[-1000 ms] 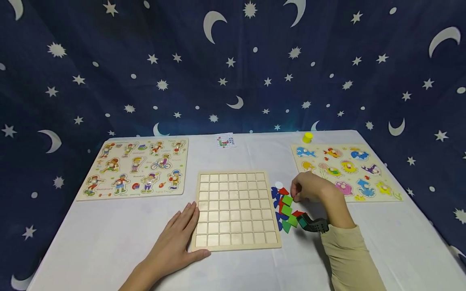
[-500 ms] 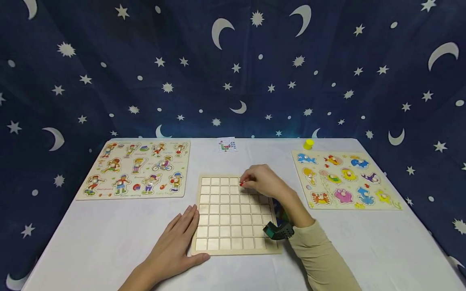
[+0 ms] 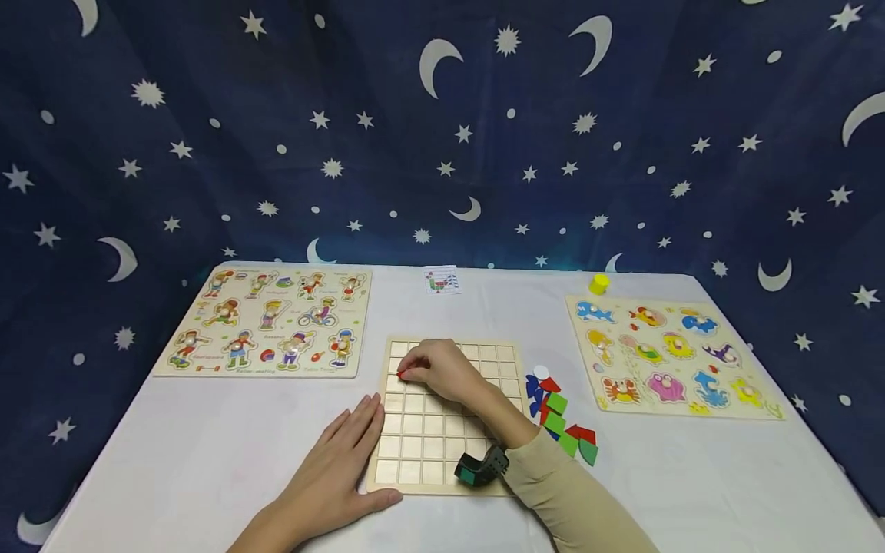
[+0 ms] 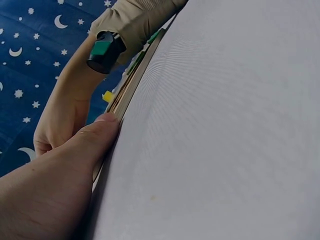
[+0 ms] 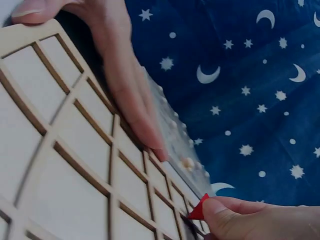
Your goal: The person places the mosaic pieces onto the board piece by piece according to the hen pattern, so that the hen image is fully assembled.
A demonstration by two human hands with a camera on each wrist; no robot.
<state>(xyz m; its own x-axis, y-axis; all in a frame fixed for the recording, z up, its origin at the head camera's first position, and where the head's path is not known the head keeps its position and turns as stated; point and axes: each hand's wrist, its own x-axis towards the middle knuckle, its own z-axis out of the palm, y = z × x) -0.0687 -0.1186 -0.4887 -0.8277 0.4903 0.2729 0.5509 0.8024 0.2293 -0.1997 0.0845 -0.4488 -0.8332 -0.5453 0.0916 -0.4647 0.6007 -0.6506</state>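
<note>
A wooden grid board (image 3: 423, 448) lies on the table in front of me. My left hand (image 3: 339, 468) rests flat along its left edge, fingers straight and thumb at the near corner. Over the upper left cells, my right hand (image 3: 442, 372) pinches a small red triangle (image 5: 199, 208) between thumb and fingertips. In the right wrist view the triangle is just above the cells, and I cannot tell whether it touches the board. To the right of the board lies a loose pile of flat pieces, with green squares (image 3: 555, 422), red triangles, blue pieces and a white disc (image 3: 541, 372).
A puzzle board with sports figures (image 3: 266, 322) lies at the back left. At the right is a sea-animal puzzle board (image 3: 664, 367), with a yellow cylinder (image 3: 599, 284) behind it. A small card with a coloured pattern (image 3: 442, 280) lies at the back middle.
From the pile on the right, my right hand has moved left across the board with the red triangle, reaching the upper left cells. My left hand stays at the board's edge.
</note>
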